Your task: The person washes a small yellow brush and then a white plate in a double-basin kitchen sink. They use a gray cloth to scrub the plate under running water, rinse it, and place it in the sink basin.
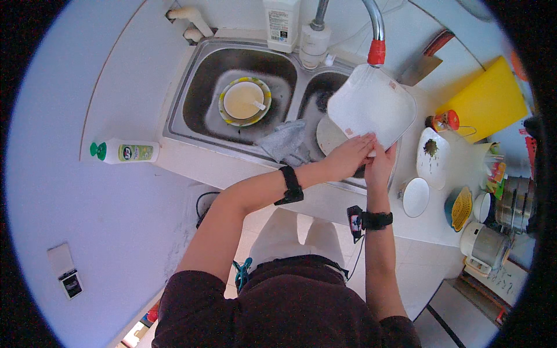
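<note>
My left hand (350, 156) and my right hand (380, 165) meet at the near edge of a square white plate (374, 104), tilted over the right basin under the faucet (377, 52) with its red-wrapped tip. My right hand grips the plate's edge. The fingers of my left hand lie on its near corner; whether they grip it is unclear. Below it, another pale plate (328, 135) rests in the right basin. A grey cloth (286, 141) hangs over the sink's near rim and divider. In the left basin (209, 104) stand stacked bowls (243, 101) holding cloudy liquid.
On the right counter are a white dish with dark bits (433, 161), a white bowl (416, 197), a yellow basket (461, 209) and a red-lidded jar (446, 120). A cleaver (420, 67) and yellow board (487, 102) stand behind. A green-capped bottle (130, 151) is at left.
</note>
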`<move>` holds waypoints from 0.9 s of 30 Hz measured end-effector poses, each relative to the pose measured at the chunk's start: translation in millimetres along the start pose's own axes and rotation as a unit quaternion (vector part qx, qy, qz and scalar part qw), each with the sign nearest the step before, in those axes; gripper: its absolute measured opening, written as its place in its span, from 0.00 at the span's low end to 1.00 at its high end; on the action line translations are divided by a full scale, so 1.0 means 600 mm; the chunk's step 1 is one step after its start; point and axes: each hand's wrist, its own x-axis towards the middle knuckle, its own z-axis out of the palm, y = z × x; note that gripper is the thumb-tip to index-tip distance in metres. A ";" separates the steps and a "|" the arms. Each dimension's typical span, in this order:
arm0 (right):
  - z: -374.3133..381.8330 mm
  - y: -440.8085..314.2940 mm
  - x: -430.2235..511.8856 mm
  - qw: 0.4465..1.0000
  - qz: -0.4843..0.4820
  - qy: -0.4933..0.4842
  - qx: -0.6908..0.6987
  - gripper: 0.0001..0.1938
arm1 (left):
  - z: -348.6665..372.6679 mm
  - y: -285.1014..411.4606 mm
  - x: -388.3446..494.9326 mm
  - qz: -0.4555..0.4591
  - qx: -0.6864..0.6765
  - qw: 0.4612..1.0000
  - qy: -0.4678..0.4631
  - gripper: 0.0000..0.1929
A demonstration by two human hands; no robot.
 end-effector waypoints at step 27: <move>-0.001 -0.015 0.038 0.994 0.084 -0.050 0.050 0.17 | -0.031 -0.015 -0.001 0.039 0.139 0.988 0.057 0.19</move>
